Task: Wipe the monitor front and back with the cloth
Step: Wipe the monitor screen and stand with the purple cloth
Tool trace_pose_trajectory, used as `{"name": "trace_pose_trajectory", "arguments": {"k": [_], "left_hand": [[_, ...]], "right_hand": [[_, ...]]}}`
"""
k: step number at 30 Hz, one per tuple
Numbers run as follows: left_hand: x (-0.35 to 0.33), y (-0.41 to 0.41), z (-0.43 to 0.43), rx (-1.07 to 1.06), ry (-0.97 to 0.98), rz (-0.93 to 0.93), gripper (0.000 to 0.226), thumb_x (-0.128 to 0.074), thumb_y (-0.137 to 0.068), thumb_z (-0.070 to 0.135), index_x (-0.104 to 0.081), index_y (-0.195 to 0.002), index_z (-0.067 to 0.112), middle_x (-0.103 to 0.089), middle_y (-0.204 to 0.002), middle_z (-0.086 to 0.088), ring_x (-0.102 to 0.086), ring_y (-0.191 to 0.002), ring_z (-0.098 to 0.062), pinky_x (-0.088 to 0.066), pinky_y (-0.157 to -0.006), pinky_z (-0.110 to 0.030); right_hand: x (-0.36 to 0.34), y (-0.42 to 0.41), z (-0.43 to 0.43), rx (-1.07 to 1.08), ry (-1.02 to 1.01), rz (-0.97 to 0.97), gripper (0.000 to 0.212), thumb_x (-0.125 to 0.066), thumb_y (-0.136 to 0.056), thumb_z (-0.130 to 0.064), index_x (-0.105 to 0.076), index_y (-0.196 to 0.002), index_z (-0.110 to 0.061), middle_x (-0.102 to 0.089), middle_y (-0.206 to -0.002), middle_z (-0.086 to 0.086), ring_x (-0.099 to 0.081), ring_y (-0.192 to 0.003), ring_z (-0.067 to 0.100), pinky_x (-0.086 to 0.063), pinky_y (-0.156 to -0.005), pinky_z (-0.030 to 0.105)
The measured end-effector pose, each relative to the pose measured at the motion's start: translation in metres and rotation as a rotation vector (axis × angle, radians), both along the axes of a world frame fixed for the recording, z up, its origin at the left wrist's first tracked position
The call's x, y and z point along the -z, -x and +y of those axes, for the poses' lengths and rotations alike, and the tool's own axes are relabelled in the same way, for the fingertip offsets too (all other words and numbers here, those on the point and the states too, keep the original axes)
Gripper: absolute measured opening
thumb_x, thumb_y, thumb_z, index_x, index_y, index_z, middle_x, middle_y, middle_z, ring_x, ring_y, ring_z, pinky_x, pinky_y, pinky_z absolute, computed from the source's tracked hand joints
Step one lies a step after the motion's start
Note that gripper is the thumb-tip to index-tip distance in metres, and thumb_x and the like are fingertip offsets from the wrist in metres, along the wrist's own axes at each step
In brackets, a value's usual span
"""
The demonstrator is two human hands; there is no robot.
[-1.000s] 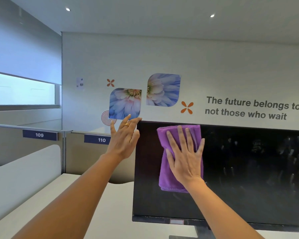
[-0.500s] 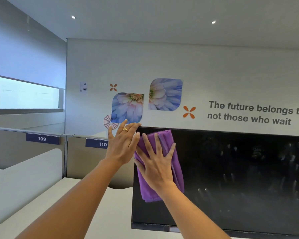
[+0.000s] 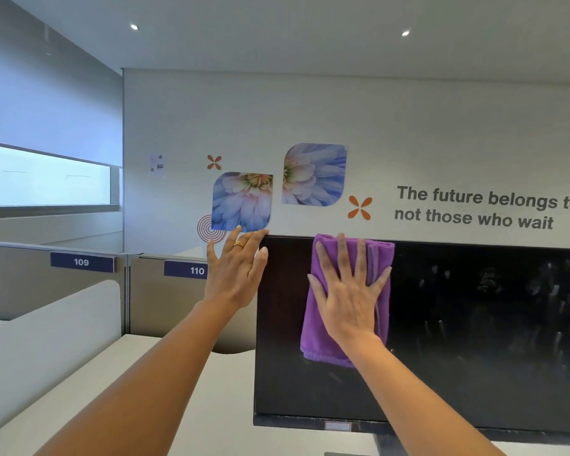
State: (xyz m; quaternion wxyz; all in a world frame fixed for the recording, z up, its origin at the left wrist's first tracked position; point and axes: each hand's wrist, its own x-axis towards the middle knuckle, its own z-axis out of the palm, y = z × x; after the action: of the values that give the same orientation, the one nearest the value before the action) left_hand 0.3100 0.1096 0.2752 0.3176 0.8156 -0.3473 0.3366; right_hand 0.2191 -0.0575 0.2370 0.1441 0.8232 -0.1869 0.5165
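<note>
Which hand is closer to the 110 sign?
Left. The left hand is just right of the 110 sign; the right hand is farther right, flat on the purple cloth.

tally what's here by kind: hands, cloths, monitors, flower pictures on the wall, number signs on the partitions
hands: 2 (left hand, right hand)
purple cloth: 1
monitor: 1
flower pictures: 2
number signs: 2
total: 8

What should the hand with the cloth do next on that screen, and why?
Probably slide the right hand and purple cloth rightward along the top of the monitor. Fingerprint smudges show across the screen's right part, the cloth sits near the upper left, and the left hand braces the top left corner.
</note>
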Motion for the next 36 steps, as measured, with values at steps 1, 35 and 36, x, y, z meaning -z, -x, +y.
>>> {"name": "trace_pose_trajectory", "arguments": {"k": [1, 35, 36], "left_hand": [[0.000, 0.000, 0.000, 0.003, -0.001, 0.002, 0.084, 0.010, -0.071, 0.058, -0.027, -0.143, 0.034, -0.027, -0.151, 0.005, -0.007, -0.143, -0.011, 0.006, -0.113, -0.047], [0.015, 0.012, -0.028, -0.094, -0.137, -0.191, 0.078, 0.004, -0.079, 0.059, 0.010, -0.142, 0.013, 0.013, -0.152, 0.001, 0.018, -0.138, -0.009, 0.013, -0.112, -0.027], [0.015, 0.011, -0.028, -0.095, -0.137, -0.191, 0.077, 0.005, -0.079, 0.060, 0.013, -0.141, 0.014, 0.016, -0.150, 0.002, 0.019, -0.137, -0.009, 0.013, -0.112, -0.027]], "right_hand": [[-0.001, -0.005, 0.007, -0.016, 0.018, 0.018, 0.062, -0.024, -0.090, -0.050, -0.015, -0.147, -0.028, -0.007, -0.156, 0.003, -0.008, -0.142, 0.034, -0.009, -0.101, 0.070], [0.009, -0.006, 0.017, -0.142, 0.083, 0.125, 0.060, -0.028, -0.091, -0.047, -0.010, -0.147, -0.033, -0.009, -0.156, 0.000, -0.004, -0.144, 0.030, -0.008, -0.104, 0.067], [0.011, -0.005, 0.014, -0.155, 0.114, 0.145, 0.060, -0.028, -0.092, -0.046, -0.010, -0.147, -0.033, -0.009, -0.156, 0.000, -0.004, -0.144, 0.029, -0.008, -0.104, 0.066]]}}
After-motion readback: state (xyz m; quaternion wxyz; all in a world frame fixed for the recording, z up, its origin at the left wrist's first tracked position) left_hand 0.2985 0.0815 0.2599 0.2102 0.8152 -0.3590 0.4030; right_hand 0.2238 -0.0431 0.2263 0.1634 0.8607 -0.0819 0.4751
